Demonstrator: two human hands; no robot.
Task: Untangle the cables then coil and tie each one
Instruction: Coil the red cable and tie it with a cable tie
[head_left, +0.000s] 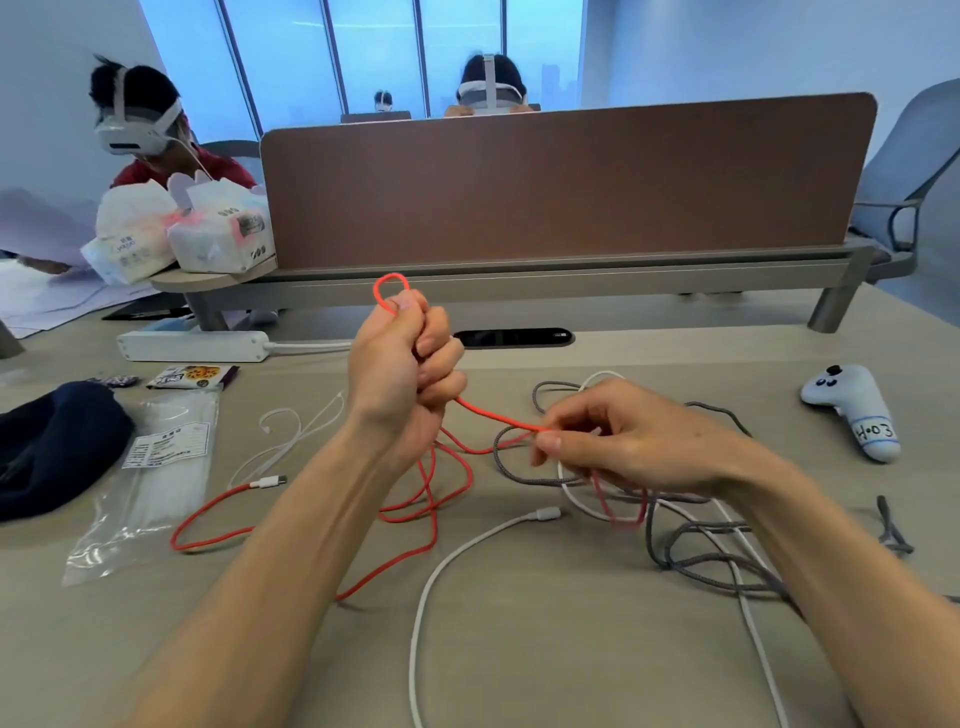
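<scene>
Several items sat at the left of the frame on the table (571, 665): a dark blue cloth (52, 447), a clear bag of zip ties (156, 467) and, further back, a white power strip (192, 345). Right of them the red cable (498, 414) sprawled in loose loops across the middle of the table. The left hand (405, 374) was raised at centre frame, its fingers (441, 358) clenched round the red cable, and a small loop stuck out above the fist. From there a taut stretch ran down-right to the right hand (623, 441), which pinched it between thumb and fingertips. Below and right of that hand, the white cable (545, 514) and grey cable (556, 384) lay tangled together with the red. A white controller (857, 410) rested at the far right.
</scene>
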